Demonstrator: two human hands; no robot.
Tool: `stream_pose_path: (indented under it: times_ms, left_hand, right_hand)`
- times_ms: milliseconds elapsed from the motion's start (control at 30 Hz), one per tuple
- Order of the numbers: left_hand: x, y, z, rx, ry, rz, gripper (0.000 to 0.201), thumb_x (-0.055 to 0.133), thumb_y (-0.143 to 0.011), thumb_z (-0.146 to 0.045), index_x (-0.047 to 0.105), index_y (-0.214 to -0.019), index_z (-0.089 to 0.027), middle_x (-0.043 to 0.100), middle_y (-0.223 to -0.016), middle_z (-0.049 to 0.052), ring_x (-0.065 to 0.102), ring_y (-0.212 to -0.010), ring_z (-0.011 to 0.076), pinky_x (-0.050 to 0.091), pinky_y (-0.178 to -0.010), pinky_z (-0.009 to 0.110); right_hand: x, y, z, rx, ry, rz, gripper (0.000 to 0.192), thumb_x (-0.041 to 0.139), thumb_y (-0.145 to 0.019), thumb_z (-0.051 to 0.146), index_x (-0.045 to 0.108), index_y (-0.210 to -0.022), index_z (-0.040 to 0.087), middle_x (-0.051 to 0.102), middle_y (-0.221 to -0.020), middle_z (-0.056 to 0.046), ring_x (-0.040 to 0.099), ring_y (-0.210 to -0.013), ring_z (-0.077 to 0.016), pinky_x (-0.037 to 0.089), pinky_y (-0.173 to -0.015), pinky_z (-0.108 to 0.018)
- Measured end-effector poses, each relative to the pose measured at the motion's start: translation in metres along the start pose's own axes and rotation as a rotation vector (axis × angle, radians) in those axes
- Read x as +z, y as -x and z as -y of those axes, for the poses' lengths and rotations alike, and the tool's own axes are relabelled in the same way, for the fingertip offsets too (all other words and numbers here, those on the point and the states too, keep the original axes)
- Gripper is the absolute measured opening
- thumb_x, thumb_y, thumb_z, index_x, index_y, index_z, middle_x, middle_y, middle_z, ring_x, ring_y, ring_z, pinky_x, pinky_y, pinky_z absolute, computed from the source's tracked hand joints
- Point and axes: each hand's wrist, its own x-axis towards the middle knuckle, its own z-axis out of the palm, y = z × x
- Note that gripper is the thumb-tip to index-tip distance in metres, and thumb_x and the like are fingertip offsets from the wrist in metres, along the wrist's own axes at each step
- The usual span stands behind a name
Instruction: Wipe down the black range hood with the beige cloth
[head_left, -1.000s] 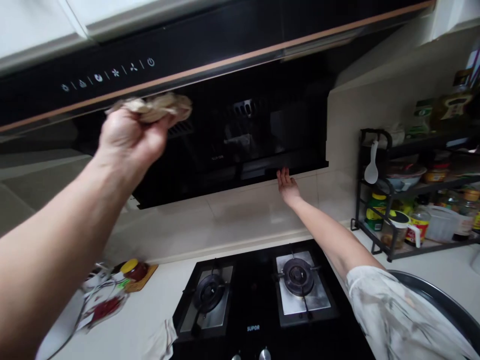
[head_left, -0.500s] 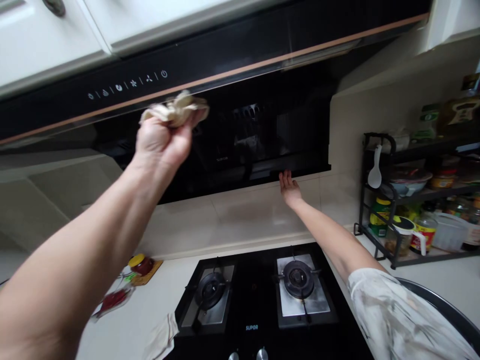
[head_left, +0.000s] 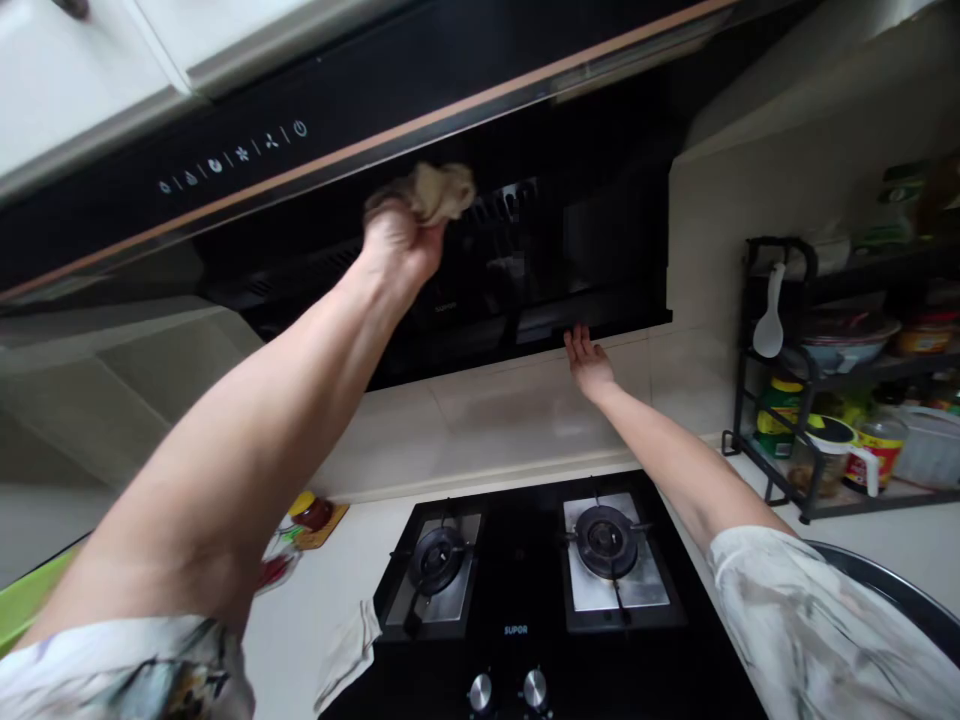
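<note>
Head view:
Step in hand: by the look of it, wiping the dark glass front of the range hood [head_left: 525, 250], about midway along its upper part.
Left hand [head_left: 401, 240]: raised high, fingers bunched tight around a crumpled beige cloth [head_left: 435, 190], which is pressed to the hood just under the copper trim strip, beside the vent slots.
Right hand [head_left: 589, 362]: fingers together and flat, tips touching the hood's bottom edge, palm against the wall tile [head_left: 510, 410] below; it holds nothing.
Next move, as I judge it: steady pressure and a sideways sweep, with the braced hand keeping balance over the burners.
Materials: the hood is glossy black, smooth and reflective; the cloth is soft, wrinkled, balled up; the tile is pale and shiny.
Hob [head_left: 525, 580]: black glass at the counter's back edge, two round iron burners on steel plates, two metal knobs at its front edge.
Rack [head_left: 757, 400]: black wire, at the counter's right end, crowded with jars and a white spoon.
</note>
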Motion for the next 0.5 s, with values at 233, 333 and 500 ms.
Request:
stream_pose_path:
  times_ms: [233, 333, 500]
  left_hand:
    - [-0.102, -0.013, 0.015, 0.126, -0.406, 0.198, 0.033, 0.068, -0.058, -0.062, 0.055, -0.067, -0.033, 0.079, -0.09, 0.006, 0.035, -0.162, 0.0356, 0.046, -0.107, 0.059]
    - [-0.1, 0.03, 0.029, 0.028, -0.325, 0.198, 0.024, 0.073, -0.062, -0.048, 0.062, -0.07, -0.029, 0.078, -0.089, 0.007, 0.059, -0.139, 0.0405, 0.052, -0.104, 0.06]
    - [-0.085, 0.095, 0.06, -0.167, -0.401, 0.245, 0.024, 0.08, -0.072, -0.036, 0.061, -0.071, -0.021, 0.072, -0.081, 0.011, 0.074, -0.097, 0.0349, 0.063, -0.084, 0.049]
  right_hand:
    - [0.003, -0.002, 0.001, 0.001, -0.059, -0.013, 0.075, 0.02, -0.103, 0.005, 0.022, -0.179, 0.008, 0.003, -0.175, -0.022, 0.012, -0.17, -0.0345, 0.042, -0.129, -0.052]
    - [-0.008, 0.0, 0.005, 0.031, -0.114, 0.021, 0.081, 0.045, -0.1, 0.008, 0.024, -0.178, 0.005, 0.003, -0.175, -0.024, 0.009, -0.17, -0.0371, 0.038, -0.133, -0.052]
    - [-0.053, 0.028, 0.048, 0.121, -0.824, -0.047, 0.079, 0.069, -0.1, 0.034, 0.042, -0.171, 0.011, 0.02, -0.173, -0.021, 0.028, -0.164, -0.0343, 0.036, -0.137, -0.052]
